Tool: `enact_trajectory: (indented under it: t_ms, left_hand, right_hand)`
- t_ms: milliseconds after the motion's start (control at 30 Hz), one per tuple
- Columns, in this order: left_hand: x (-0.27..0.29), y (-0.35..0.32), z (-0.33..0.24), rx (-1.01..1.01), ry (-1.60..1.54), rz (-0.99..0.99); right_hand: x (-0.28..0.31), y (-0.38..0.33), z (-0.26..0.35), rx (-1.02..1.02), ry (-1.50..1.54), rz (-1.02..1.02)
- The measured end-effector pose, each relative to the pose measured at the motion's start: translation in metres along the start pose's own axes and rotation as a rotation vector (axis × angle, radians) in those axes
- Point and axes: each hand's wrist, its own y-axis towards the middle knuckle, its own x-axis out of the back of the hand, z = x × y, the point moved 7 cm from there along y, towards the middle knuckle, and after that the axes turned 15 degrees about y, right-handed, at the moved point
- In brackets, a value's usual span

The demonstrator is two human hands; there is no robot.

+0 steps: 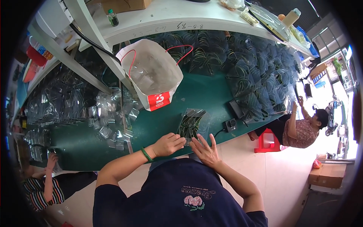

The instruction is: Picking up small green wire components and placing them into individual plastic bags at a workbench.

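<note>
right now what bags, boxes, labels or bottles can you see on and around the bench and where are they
White plastic bag: bench centre, standing open, red handles, red label patch at the bottom.
Clear sleeve pack: at the near edge, under both hands, dark-green curved pieces inside.
Cardboard box: floor at right, brown.
Small bottle: upper shelf, green cap.
Pale bottle: far right shelf.

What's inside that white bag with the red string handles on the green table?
Through the open mouth of the white bag, clear plastic pieces show, lying loosely against its inner wall. Whatever sits deeper at the bottom is hidden by the bag's front side.
</note>
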Motion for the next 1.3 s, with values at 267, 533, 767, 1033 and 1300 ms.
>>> enact_trajectory:
  t_ms: [267,533,767,1033,1300]
  left_hand:
    - [-0.005,0.005,0.005,-0.016,0.032,-0.02]
    - [0.001,-0.011,0.01,0.01,0.048,0.034]
    - [0.05,-0.027,0.056,0.522,0.079,0.063]
    - [-0.006,-0.026,0.041,1.061,-0.223,-0.178]
    - [-0.037,-0.034,0.057,1.384,-0.416,-0.412]
  right_hand:
    - [-0.017,-0.004,-0.012,0.076,-0.028,0.011]
    - [0.022,0.003,0.005,0.175,0.055,-0.055]
    - [0.066,0.01,-0.078,-0.318,0.46,-0.345]
    - [-0.013,0.048,-0.148,-0.651,1.204,-0.392]
    - [-0.078,0.063,-0.179,-0.805,1.47,-0.419]
